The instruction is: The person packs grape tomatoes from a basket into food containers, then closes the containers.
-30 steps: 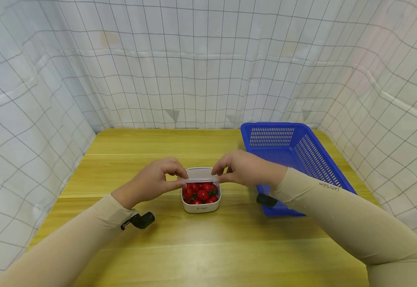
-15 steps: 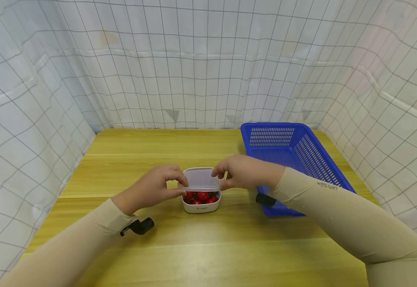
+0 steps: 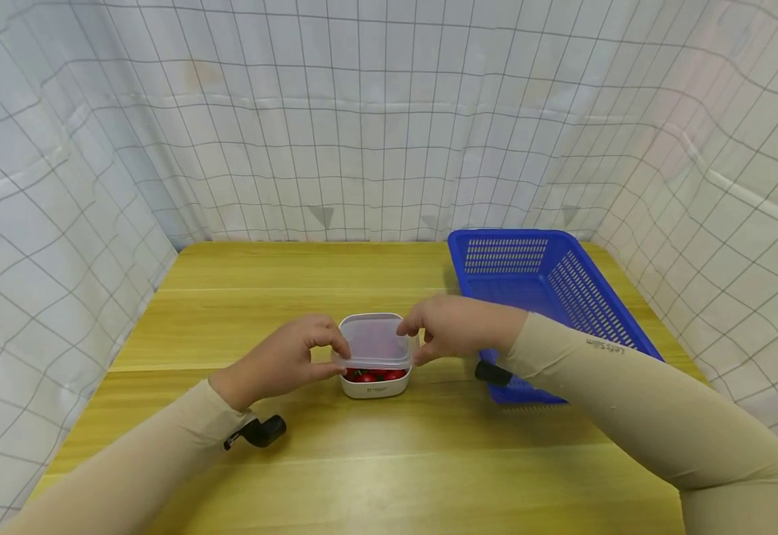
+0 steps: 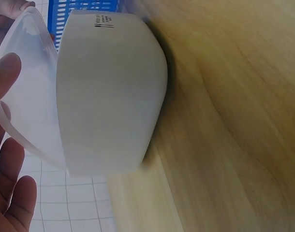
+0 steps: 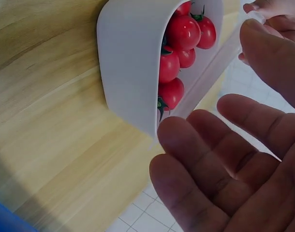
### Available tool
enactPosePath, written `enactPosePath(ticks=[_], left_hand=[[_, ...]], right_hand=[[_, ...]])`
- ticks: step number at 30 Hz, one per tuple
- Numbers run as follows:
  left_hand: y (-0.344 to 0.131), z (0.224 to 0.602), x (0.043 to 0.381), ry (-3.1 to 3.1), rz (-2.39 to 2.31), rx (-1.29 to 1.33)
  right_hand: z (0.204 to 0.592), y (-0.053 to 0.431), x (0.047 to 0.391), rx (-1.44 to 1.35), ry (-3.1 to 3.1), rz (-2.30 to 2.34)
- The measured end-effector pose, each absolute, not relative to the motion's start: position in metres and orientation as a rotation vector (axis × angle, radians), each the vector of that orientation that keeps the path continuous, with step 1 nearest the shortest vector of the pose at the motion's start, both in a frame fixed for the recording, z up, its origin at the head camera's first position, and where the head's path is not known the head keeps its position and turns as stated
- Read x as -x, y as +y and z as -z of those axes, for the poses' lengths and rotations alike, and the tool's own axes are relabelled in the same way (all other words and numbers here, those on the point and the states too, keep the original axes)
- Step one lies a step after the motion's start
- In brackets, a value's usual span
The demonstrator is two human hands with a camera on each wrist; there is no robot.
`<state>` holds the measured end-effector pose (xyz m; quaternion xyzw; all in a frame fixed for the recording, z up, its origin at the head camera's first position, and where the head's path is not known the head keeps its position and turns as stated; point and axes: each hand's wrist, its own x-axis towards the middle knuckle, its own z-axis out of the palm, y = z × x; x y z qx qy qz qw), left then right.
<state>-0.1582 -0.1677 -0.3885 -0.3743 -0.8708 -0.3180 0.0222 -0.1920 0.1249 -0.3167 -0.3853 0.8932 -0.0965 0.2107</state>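
A white food container stands on the table with red cherry tomatoes inside, some with green stems. Over it leans a translucent plastic lid, its far edge at the back rim and its near edge raised. My left hand pinches the lid's left corner between thumb and fingers. At the opposite corner, my right hand pinches the lid between thumb and forefinger. In the right wrist view the other fingers of that hand spread loosely beside the container. Only the front tomatoes show uncovered in the head view.
To the right, partly behind my right forearm, a blue perforated basket sits on the wooden table. White grid-patterned sheeting encloses the back and both sides. A black wrist camera hangs under my left wrist.
The lid's near edge has swung down and toward me, covering more of the tomatoes. Both hands have lowered slightly with it. The container and basket have stayed put.
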Motion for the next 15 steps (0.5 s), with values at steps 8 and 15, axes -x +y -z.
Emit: enactPosePath(ticks=[8,15], left_hand=[[-0.1653,0.3905,0.1532,-2.671,0.908,1.19],[-0.1646,0.3941,0.1504,-2.635,0.817,1.226]], right_hand=[[0.3228,0.1227,0.1929,1.096,2.495,0.133],[0.3233,0.1177,0.1942,1.069,2.542,0.026]])
